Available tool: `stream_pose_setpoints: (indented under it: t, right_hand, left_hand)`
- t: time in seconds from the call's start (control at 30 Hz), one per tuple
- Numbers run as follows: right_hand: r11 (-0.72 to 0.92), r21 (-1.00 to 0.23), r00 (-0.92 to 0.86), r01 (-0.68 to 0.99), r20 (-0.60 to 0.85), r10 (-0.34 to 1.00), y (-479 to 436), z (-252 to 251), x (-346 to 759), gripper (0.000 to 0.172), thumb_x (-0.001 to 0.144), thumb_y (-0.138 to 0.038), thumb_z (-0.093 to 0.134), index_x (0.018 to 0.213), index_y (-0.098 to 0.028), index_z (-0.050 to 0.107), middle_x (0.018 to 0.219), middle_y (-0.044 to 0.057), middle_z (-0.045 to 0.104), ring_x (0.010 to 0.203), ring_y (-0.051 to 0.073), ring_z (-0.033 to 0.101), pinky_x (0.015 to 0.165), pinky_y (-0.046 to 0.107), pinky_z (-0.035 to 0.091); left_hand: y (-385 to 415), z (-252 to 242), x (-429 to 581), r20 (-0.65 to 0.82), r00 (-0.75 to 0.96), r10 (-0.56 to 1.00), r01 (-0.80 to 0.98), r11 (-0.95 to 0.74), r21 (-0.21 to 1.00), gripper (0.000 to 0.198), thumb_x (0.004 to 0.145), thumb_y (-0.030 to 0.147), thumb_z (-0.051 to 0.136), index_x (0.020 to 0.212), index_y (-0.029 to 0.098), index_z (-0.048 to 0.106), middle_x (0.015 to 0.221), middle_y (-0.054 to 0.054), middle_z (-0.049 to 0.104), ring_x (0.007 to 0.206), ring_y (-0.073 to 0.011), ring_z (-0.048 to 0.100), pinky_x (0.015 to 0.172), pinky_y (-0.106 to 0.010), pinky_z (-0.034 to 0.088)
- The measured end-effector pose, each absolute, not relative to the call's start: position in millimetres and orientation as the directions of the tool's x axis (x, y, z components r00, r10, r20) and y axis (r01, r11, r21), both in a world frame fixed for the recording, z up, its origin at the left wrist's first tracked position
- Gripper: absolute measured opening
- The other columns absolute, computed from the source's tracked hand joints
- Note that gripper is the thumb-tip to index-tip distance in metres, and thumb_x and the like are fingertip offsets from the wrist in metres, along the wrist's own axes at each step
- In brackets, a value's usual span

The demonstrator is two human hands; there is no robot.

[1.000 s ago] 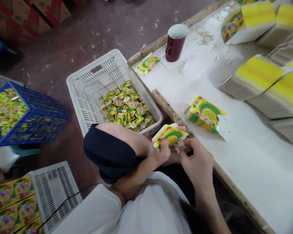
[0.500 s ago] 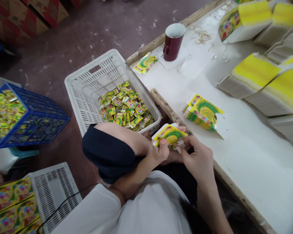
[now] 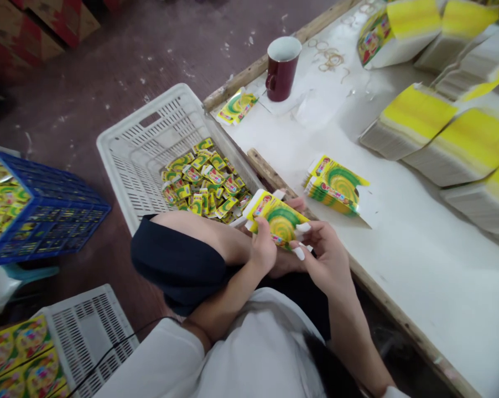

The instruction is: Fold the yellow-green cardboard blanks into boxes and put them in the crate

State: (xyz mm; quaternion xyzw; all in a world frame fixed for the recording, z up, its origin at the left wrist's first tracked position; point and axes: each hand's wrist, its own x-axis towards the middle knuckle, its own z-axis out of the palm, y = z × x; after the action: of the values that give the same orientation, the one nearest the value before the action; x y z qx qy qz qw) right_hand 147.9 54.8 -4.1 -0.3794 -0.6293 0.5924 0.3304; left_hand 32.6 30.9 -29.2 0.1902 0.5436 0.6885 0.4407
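Carton [image 3: 280,220] in fingers [image 3: 263,229]; small yellow-green boxes [image 3: 213,176] in white basket [image 3: 137,166].

White short-sleeved shirt [image 3: 249,356], navy legwear [image 3: 175,257]

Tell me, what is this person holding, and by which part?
A yellow carton: the left hand holds its body, thumb on the printed face. The right hand is at its white end flaps; whether it pinches them is unclear.

Hand clearance: table surface [image 3: 415,276], lower right of the held carton [image 3: 280,218]. Obstructions: carton stack [image 3: 336,185], upper right of it; crate wall [image 3: 129,166], upper left.
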Motion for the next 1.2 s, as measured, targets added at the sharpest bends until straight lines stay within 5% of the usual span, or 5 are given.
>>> stream_pose_setpoints:
  t: [0.3,0.53,0.8,1.07,1.2]
  right_hand:
    - [-0.207,-0.978,-0.619,0.01,-0.168,0.767,37.5,0.4,128.2,0.041,0.08,-0.034,0.08,0.109,-0.025,0.053,0.095,0.0,0.06,0.079,0.015,0.058,0.07,0.028,0.049]
    - [0.095,-0.981,-0.442,0.17,0.01,0.897,55.6,1.7,137.2,0.023,0.087,-0.018,0.064,0.109,-0.024,0.058,0.094,0.002,0.063,0.078,0.016,0.058,0.071,0.03,0.048]
    - [0.122,-0.982,-0.566,0.142,0.021,0.824,44.0,5.7,129.0,0.02,0.086,-0.016,0.064,0.105,-0.021,0.063,0.094,0.003,0.066,0.08,0.017,0.061,0.07,0.029,0.05]
    - [0.38,-0.892,-0.383,0.245,0.271,0.883,80.1,24.1,161.6,0.023,0.085,-0.007,0.058,0.092,-0.025,0.07,0.08,-0.001,0.069,0.073,0.016,0.063,0.066,0.028,0.05]
    - [0.576,-0.732,-0.404,0.364,0.433,0.806,93.1,29.2,184.6,0.028,0.091,-0.009,0.056,0.094,-0.031,0.075,0.085,0.002,0.07,0.08,0.019,0.063,0.072,0.033,0.051]
  left_hand:
    - [39.2,1.8,19.3,-0.286,-0.623,0.727,-0.656,-0.287,0.699,0.064,0.07,0.084,0.065,0.079,0.02,0.057,0.063,0.005,0.046,0.052,-0.0087,0.046,0.054,-0.021,0.05]
    - [41.6,-6.7,22.0,-0.168,-0.554,0.816,-0.5,-0.164,0.85,0.086,0.038,0.1,0.062,0.082,0.026,0.061,0.081,-0.004,0.062,0.078,-0.0251,0.063,0.061,-0.035,0.057]
    - [27.0,-13.1,14.6,-0.08,-0.642,0.762,-0.326,-0.177,0.929,0.067,0.057,0.081,0.076,0.081,0.022,0.053,0.071,0.006,0.048,0.058,-0.0083,0.042,0.057,-0.022,0.044]
    - [26.2,-8.5,13.8,-0.126,-0.638,0.76,-0.328,-0.119,0.937,0.036,0.068,0.05,0.089,0.084,0.023,0.072,0.077,0.001,0.072,0.075,-0.0152,0.07,0.078,-0.028,0.059]
    - [23.6,5.2,-4.7,-0.002,-0.567,0.824,-0.265,-0.18,0.947,0.058,0.08,0.074,0.064,0.109,0.025,0.074,0.104,-0.006,0.078,0.096,-0.0229,0.074,0.09,-0.036,0.059]
